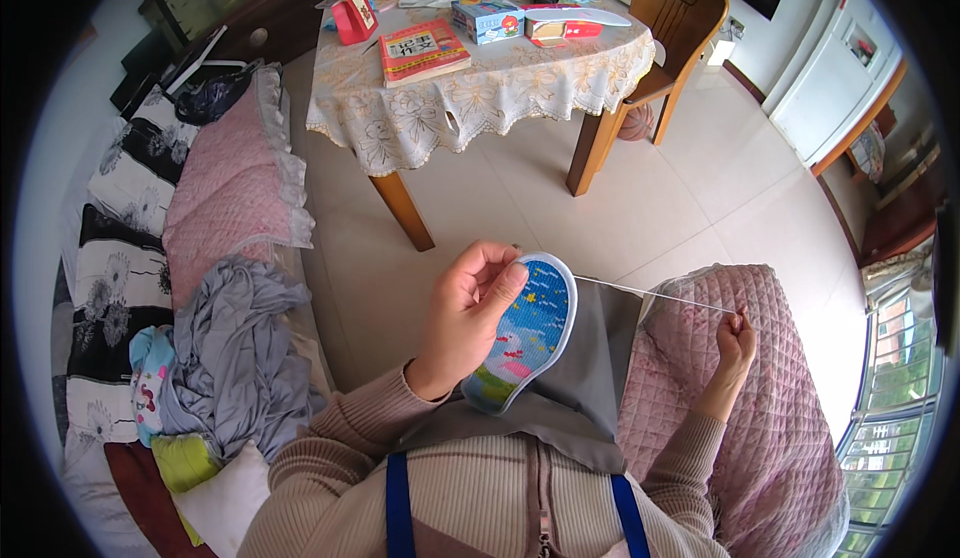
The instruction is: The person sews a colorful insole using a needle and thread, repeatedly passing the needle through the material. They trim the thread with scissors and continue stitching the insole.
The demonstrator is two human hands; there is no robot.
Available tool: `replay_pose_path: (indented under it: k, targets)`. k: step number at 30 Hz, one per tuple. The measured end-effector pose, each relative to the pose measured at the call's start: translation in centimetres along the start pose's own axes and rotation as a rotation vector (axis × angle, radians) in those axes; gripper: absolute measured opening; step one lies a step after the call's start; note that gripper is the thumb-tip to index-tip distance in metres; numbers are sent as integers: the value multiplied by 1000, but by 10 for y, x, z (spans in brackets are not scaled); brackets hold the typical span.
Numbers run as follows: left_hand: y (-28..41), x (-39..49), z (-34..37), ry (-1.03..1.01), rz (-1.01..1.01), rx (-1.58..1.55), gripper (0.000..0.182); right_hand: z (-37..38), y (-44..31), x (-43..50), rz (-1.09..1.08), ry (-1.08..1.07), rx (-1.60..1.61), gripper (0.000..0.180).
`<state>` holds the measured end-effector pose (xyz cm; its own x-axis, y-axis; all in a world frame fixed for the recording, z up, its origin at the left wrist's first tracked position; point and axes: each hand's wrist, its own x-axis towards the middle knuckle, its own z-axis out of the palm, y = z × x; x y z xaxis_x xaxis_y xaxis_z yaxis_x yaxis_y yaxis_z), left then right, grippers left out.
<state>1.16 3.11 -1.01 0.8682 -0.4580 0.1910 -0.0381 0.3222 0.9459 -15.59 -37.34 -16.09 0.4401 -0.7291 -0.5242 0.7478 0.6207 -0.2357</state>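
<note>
An embroidered shoe insole (pixel 529 325) with a blue, pink and green pattern and a white edge is upright in front of my body. My left hand (pixel 472 310) grips its upper left edge between thumb and fingers. From the insole's right edge a white thread (pixel 652 292) runs taut to the right. My right hand (pixel 737 337), held out over the pink quilted cover, pinches the thread's far end; whether a needle is in those fingers I cannot tell. Below the insole, a grey apron (pixel 577 400) covers my lap.
Ahead stands a table with a lace cloth (pixel 517 82), bearing a red book (pixel 424 52), a blue box (pixel 487 19) and another white insole (pixel 577 16). A wooden chair (pixel 679 14) is beside it. At left is a sofa with a pink quilted cover (pixel 232 160) and grey cloth (pixel 232 348).
</note>
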Motion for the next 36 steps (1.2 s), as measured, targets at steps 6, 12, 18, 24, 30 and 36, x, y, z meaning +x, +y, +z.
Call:
replay_pose_path:
  k: [6,12,18,24,30,36]
  targets:
    - [-4,0,8,20,9,-21,18,39,55,-62,43,-263,-315,38]
    - [-5,-2,12,-56,-232,-346,18,92,137,-168,-141,-779,-856,30]
    - [-7,3,13,-351,-368,-753,13,113,171,-240,-721,-1334,-1260,9]
    - [-7,-2,11,-430,-392,-825,13,119,189,-255,-1222,-1335,-1181,30]
    - [-7,-4,10,-438,-369,-802,13,112,194,-254,-1298,-1292,-1178,30]
    - [-9,-4,9,-459,-361,-796,14,109,194,-251,-1366,-1285,-1197,31]
